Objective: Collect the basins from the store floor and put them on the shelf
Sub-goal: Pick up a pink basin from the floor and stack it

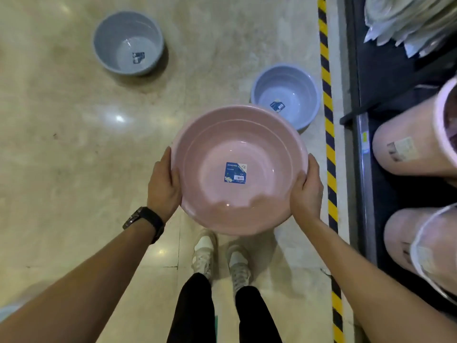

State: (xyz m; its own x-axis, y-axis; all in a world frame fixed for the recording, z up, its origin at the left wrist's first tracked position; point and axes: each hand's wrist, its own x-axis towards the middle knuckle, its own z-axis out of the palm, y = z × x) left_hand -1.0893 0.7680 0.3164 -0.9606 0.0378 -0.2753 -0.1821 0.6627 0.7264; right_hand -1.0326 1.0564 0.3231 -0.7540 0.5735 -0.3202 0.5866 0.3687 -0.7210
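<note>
A pink basin (pixel 267 144) with a blue label inside is held above the floor, in front of me. My left hand (pixel 163 184) grips its left rim and my right hand (pixel 306 189) grips its right rim. A lilac-blue basin (pixel 296 80) stands on the floor just beyond it, partly hidden by the pink rim. Farther off at the upper left, a grey basin (pixel 111 35) sits on the floor. The dark shelf (pixel 385 78) runs along the right side.
Pink basins (pixel 405 134) lie stacked on their sides on the shelf at the right, with more (pixel 405 241) below. Plastic-wrapped goods (pixel 405 21) fill the shelf's far end. Yellow-black hazard tape (pixel 330 144) lines the floor by the shelf. My shoes (pixel 205 251) stand under the basin.
</note>
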